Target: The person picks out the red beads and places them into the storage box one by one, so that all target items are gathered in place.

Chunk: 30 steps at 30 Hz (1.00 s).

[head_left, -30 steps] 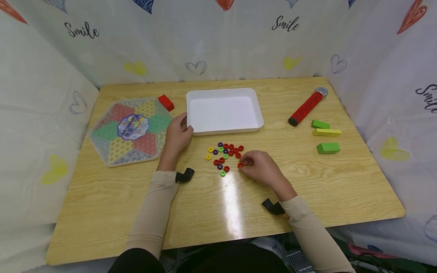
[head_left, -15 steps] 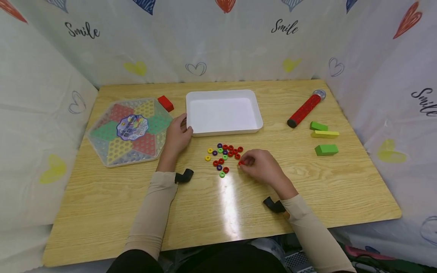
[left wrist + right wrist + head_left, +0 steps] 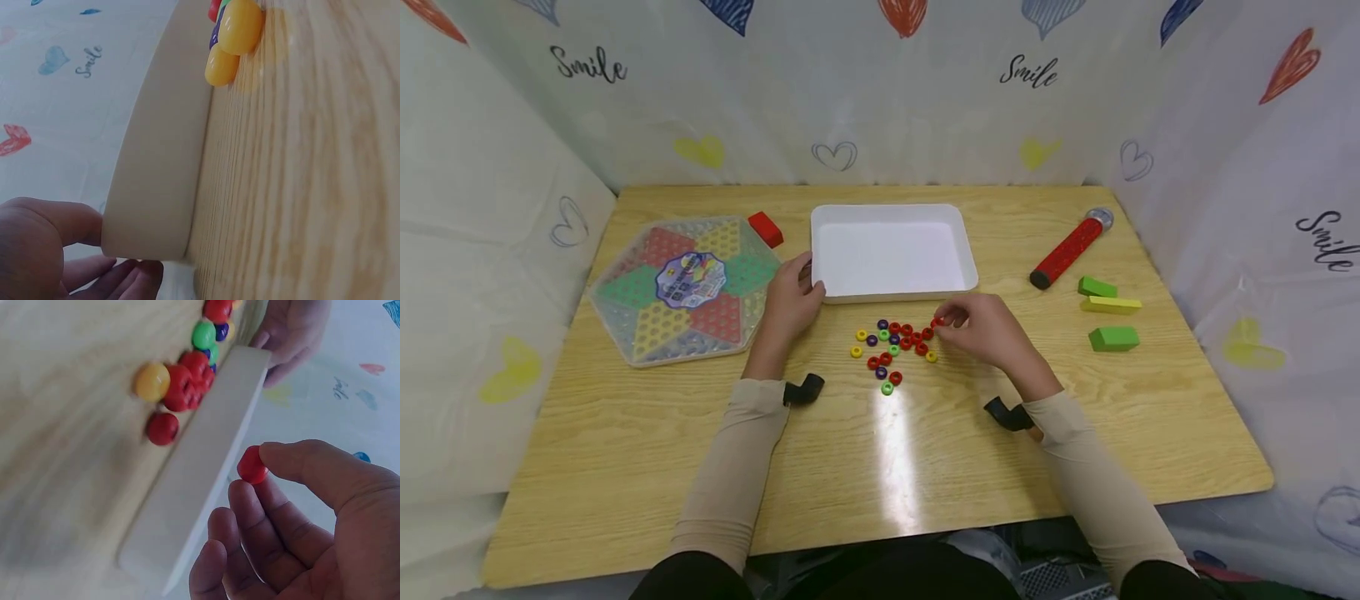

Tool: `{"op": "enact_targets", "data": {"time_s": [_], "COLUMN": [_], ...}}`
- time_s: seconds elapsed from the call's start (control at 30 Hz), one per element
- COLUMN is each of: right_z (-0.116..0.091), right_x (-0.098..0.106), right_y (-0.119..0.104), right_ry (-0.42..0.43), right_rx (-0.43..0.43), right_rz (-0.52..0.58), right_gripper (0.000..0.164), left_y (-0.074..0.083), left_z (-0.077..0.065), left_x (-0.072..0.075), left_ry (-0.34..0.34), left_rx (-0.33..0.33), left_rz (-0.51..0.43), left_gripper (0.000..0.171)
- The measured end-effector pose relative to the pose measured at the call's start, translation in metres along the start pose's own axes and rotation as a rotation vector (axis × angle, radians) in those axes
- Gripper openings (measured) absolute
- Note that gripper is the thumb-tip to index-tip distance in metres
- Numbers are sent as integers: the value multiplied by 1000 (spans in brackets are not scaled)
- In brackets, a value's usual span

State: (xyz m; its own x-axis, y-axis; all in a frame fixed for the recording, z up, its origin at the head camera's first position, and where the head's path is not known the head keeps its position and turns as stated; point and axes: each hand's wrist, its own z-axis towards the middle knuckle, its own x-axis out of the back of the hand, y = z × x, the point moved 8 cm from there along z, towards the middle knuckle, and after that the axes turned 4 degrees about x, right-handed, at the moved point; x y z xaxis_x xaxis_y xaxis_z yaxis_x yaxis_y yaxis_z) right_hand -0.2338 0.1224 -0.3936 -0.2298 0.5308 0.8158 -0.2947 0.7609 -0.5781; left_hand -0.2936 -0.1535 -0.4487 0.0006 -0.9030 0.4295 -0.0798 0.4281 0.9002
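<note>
A shallow white tray lies on the table in the head view. My left hand grips its near left corner, thumb on one face and fingers around the other, as the left wrist view shows. Between thumb and fingertip my right hand pinches a small red bead, held up close to the tray's near wall. Just in front of the tray lies a loose cluster of ring-shaped beads, red, yellow, green and purple. One yellow bead sits at the right side of the cluster.
Left of the tray is a clear hexagonal box with coloured triangles, a red block beside it. To the right lie a red tube, two green blocks and a yellow one. White curtains surround the table.
My right hand has lifted the red bead and moved away from me toward the tray. A yellow bead now shows near where that hand was. The left hand stays on the tray.
</note>
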Motion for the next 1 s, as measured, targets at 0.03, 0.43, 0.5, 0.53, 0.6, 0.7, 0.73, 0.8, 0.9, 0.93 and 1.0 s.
{"op": "enact_targets", "data": {"time_s": [0.03,0.43,0.5,0.53,0.6,0.7,0.73,0.8,0.9,0.93,1.0], "right_z": [4,54,62,66,73,84,87,92,101,103,109], "right_x": [3,25,26,27,27,26,26,27,26,25,22], "right_y": [-1,2,3,4,4,6,6,6,7,7,9], "right_ry": [1,3,4,2,-3,-17,-19,-20,-19,-21,-27], "right_rx": [4,16,12,10,8,10,10,8,6,4,-3], "right_rz": [-14,-105,-116,-120,-128,-146,-151,-159,-171,-173,-179], "right_gripper": [17,19,19,19,18,18,18,17,17,17,17], "left_y": [0,0,0,0,-1,-2,-2,-2,-2,-2,-2], "left_z": [0,-1,0,0,0,1,1,0,-1,-2,-3], "left_x": [0,0,0,-1,-1,-1,-2,-2,-1,-1,0], "left_ry": [-1,-19,-22,-22,-23,-27,-28,-31,-27,-25,-24], "left_rx": [-1,-35,-46,-50,-53,-53,-52,-53,-57,-59,-57], "left_rz": [0,4,3,5,3,4,6,11,16,15,14], "left_gripper": [61,60,59,59,59,59,59,59,59,58,58]}}
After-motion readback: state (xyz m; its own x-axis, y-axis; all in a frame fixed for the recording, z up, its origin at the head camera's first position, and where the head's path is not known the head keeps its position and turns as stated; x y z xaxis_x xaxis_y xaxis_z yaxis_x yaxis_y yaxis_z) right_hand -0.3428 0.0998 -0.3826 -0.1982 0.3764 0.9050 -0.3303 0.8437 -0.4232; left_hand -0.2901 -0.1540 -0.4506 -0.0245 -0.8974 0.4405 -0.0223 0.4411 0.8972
